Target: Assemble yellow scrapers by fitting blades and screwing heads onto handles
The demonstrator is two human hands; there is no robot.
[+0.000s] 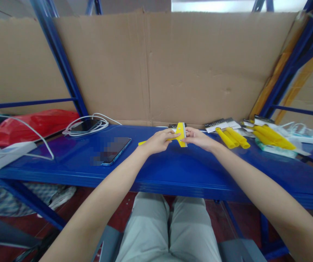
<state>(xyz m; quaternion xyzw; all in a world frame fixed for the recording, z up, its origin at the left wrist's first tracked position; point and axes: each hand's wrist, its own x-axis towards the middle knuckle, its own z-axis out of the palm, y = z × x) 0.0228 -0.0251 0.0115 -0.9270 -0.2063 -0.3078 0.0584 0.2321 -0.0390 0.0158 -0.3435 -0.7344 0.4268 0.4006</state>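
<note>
Above the blue table I hold a yellow scraper (181, 134), its wide head upright with a thin silvery edge on the right side. My left hand (158, 141) is closed around its handle, and the yellow handle end sticks out to the left of the palm. With thumb and fingers, my right hand (199, 138) grips the head at its silvery edge. Just behind the hands lies a small black-and-white card (173, 126), partly covered. To the right of my right hand rest several yellow tube-like handles (231, 137).
A phone (117, 150) lies left of my hands. Behind it are a coiled white cable (102, 125) and a red plastic bag (36, 125). More yellow pieces (273, 136) and a white power strip (309, 138) sit at the right. Cardboard (186, 69) walls the back.
</note>
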